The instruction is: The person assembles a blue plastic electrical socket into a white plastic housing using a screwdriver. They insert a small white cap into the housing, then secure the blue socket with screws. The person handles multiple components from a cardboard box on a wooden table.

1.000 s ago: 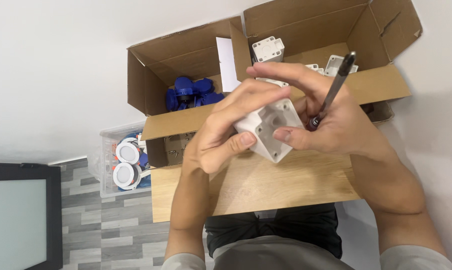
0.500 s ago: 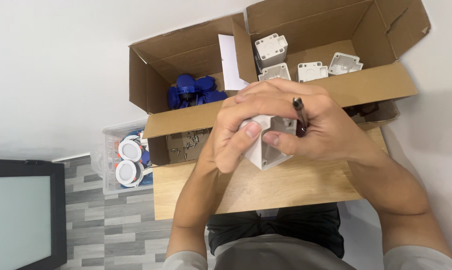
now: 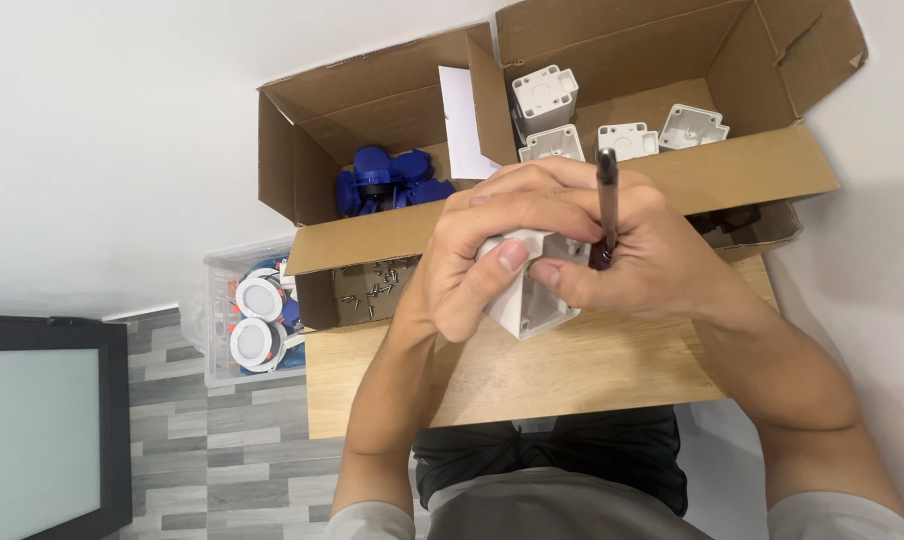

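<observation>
In the head view, a white plastic box (image 3: pixel 527 300) is gripped by the left hand (image 3: pixel 482 255) above the wooden surface (image 3: pixel 592 370). A screwdriver (image 3: pixel 606 205) is clasped in the right hand (image 3: pixel 642 260), just before two open cardboard boxes (image 3: pixel 752 170).

Light: bright, even, diffuse, falling from above | Shadows: soft ones lying under the hands on the tabletop (image 3: pixel 592 370) and inside the cardboard boxes (image 3: pixel 672 60) | Glare: white wall washing out pale | Focus: holding sharp throughout, no motion blur | Edges: slight wide-angle stretching showing.
</observation>
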